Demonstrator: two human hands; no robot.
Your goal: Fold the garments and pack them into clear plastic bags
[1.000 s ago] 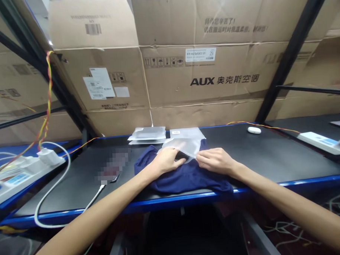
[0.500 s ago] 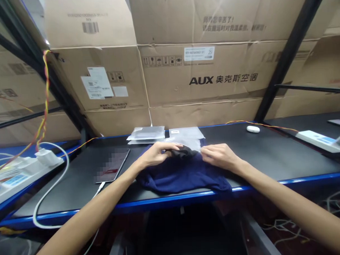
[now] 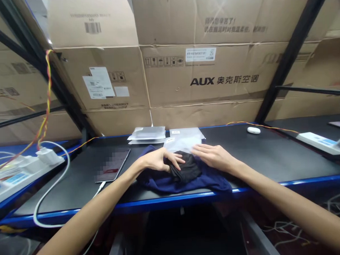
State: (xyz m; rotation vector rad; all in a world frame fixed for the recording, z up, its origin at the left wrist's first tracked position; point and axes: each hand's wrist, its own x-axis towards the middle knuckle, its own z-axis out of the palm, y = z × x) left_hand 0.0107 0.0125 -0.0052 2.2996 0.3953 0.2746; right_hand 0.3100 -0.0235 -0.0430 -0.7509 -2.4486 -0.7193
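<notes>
My left hand rests on a bunched black cloth, its visible fingers spread over the top left of it. The cloth lies on a larger crumpled dark blue cloth near the table's front edge. My right hand has its fingers stretched out, at the right edge of a frosted plastic bag just behind the black cloth. Whether those fingertips press on the bag or only hover cannot be made out. The right thumb is hidden.
More frosted bags are stacked behind and to the left. A phone on a white cable lies left; a small white case sits at right rear. Power strips stand on both sides. A cardboard wall closes off the back.
The black cloth now lies spread further toward me over the blue cloth. My left fingers have opened out on it. My right fingers, curled before, are now straightened over the bag's edge.
</notes>
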